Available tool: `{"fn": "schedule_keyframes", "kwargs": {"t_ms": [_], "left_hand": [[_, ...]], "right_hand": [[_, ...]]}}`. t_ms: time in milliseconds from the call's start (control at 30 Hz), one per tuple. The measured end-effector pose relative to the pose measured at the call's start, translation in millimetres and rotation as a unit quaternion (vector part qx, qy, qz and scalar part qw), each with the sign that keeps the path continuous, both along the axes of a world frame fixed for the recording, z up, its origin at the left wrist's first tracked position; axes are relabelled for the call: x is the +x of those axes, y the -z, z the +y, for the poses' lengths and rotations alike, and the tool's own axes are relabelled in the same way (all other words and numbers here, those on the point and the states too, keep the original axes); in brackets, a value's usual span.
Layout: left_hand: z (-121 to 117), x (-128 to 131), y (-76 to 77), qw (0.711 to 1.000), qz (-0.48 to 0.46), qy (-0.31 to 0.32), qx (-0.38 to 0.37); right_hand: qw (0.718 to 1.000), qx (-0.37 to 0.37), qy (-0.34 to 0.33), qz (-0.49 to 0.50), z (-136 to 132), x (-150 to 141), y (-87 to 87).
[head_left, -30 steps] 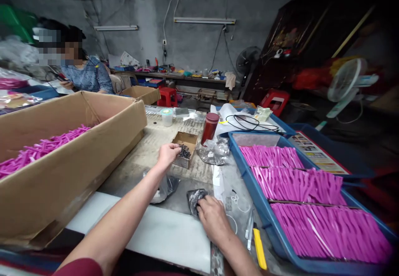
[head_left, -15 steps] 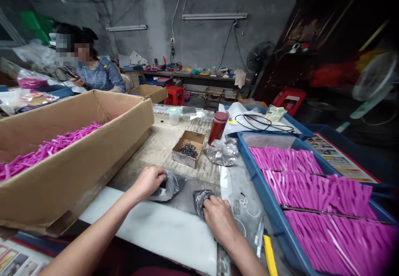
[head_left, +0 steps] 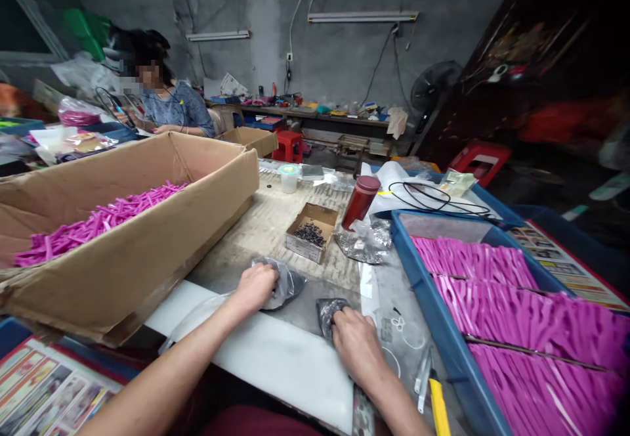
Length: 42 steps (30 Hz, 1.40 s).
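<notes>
My left hand (head_left: 258, 287) is closed, its fingers curled at the mouth of a clear plastic bag (head_left: 288, 286) with dark contents. Loose film from this bag trails left beneath my forearm. The fingertips are hidden. A little to the right, my right hand (head_left: 355, 339) grips a smaller crinkled plastic bag (head_left: 327, 315) of dark pieces, which rests on the table. Behind both hands stands a small open cardboard box (head_left: 304, 249) holding many tiny black parts.
On the left is a large carton (head_left: 132, 252) of pink strips; on the right, a blue crate (head_left: 423, 305) of pink pieces. A red-brown jar (head_left: 361, 203), a bag of small metallic parts (head_left: 364, 242) and a yellow-handled tool (head_left: 438, 403) lie around. A co-worker (head_left: 172, 108) sits behind the carton.
The camera view has turned slightly left. My left hand has shifted at its bag, and clear film now spreads under my left forearm. My right hand keeps its grip on the smaller bag.
</notes>
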<state>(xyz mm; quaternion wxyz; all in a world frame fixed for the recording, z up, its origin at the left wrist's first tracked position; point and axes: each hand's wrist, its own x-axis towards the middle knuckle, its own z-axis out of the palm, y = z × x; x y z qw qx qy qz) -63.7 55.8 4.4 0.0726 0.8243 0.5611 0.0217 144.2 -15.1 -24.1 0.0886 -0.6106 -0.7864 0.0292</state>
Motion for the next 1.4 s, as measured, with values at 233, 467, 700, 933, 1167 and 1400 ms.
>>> {"fn": "schedule_keyframes", "kwargs": {"t_ms": [233,467,700,933,1167,1400], "left_hand": [[-12,-10,-1.8,0.999,-0.045,-0.011,0.026],[-14,-14,-0.1,0.988,-0.148,-0.013,0.034],[-17,-12,-5.9,0.965,-0.249,-0.084,0.011],[-23,-1,-12.8,0.812,-0.545,-0.167,-0.125],[-40,23,-14.0,0.651,-0.692,-0.176,-0.259],[-49,47,-9.8,0.602,-0.702,-0.167,-0.342]], "right_hand": [[0.998,0.031,-0.004,0.049,-3,4,2.4],[0.991,0.067,-0.005,0.118,-6,7,4.3],[0.975,0.116,0.004,0.188,-7,10,9.0],[0.962,0.145,0.026,0.229,-8,10,7.4],[0.943,0.079,0.053,0.319,-13,7,-2.7],[0.924,0.034,0.037,0.379,-19,6,-18.5]]}}
